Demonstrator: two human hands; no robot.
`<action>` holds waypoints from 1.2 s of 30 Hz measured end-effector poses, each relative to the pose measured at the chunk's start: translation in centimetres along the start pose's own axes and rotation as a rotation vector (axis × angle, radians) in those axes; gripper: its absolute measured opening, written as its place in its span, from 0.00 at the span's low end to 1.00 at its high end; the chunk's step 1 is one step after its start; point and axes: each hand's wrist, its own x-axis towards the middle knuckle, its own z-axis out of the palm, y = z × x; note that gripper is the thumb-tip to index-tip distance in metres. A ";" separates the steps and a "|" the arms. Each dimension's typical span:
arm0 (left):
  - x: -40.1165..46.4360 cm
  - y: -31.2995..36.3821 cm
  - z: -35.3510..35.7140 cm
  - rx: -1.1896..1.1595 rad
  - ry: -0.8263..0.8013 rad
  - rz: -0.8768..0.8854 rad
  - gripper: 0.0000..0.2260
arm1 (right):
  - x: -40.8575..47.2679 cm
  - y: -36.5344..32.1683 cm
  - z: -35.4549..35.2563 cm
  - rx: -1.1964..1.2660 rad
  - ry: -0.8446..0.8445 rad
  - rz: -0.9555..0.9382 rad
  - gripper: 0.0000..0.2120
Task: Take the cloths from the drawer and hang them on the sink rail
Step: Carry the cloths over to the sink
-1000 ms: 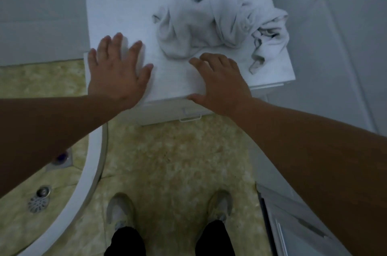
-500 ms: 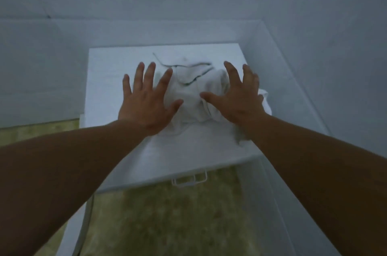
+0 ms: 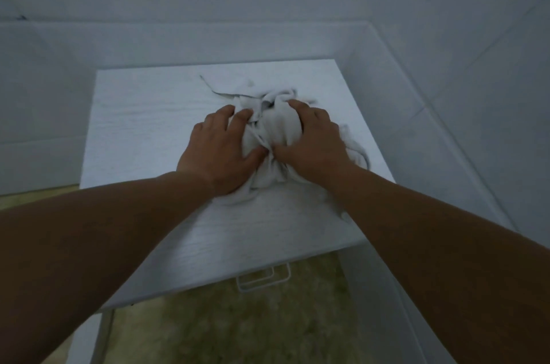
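A crumpled heap of pale grey cloths (image 3: 276, 131) lies on top of a white drawer unit (image 3: 143, 125). My left hand (image 3: 217, 152) grips the heap's left side, fingers curled into the fabric. On the right side my right hand (image 3: 312, 146) bunches the cloth under curled fingers, its thumb almost meeting the left thumb. Loose cloth ends trail out to the right and behind. A white wire drawer handle (image 3: 263, 278) shows below the unit's front edge. No sink rail is in view.
White tiled walls (image 3: 268, 6) close in behind and to the right of the unit. Yellowish mottled floor (image 3: 226, 322) lies in front of it. A white curved edge (image 3: 98, 334) runs along the lower left.
Both hands went from lying flat at the unit's front edge to reaching over the cloths, and now their fingers have closed, gathering the heap into a tighter bundle. The view has tilted upward.
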 end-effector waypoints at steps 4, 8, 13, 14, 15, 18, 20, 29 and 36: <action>0.4 1.5 -0.5 -0.254 0.028 -0.039 0.32 | -0.3 -0.7 0.1 0.130 0.020 0.006 0.41; -0.4 2.7 -2.0 -0.381 0.064 -0.112 0.25 | -1.6 -1.6 -0.9 0.201 0.053 -0.047 0.37; -1.0 5.8 -7.1 -0.383 0.118 -0.124 0.27 | -3.7 -4.3 -4.7 0.275 0.117 -0.057 0.40; -0.9 6.3 -8.5 -0.381 0.114 -0.106 0.28 | -4.0 -4.8 -5.7 0.293 0.124 -0.049 0.39; -0.9 6.8 -10.0 -0.376 0.106 -0.092 0.29 | -4.5 -5.5 -6.8 0.312 0.136 -0.048 0.37; -1.4 8.6 -16.0 -0.353 0.051 -0.068 0.32 | -6.7 -8.9 -11.3 0.340 0.149 -0.046 0.38; -2.4 9.7 -19.8 -0.335 0.030 -0.053 0.32 | -8.7 -11.4 -14.2 0.340 0.128 -0.033 0.40; -10.9 14.5 -34.5 -0.362 -0.090 0.199 0.30 | -23.6 -20.3 -23.0 0.412 0.266 0.133 0.34; -18.9 18.8 -40.8 -0.391 -0.296 0.532 0.30 | -38.5 -24.9 -25.6 0.347 0.470 0.380 0.30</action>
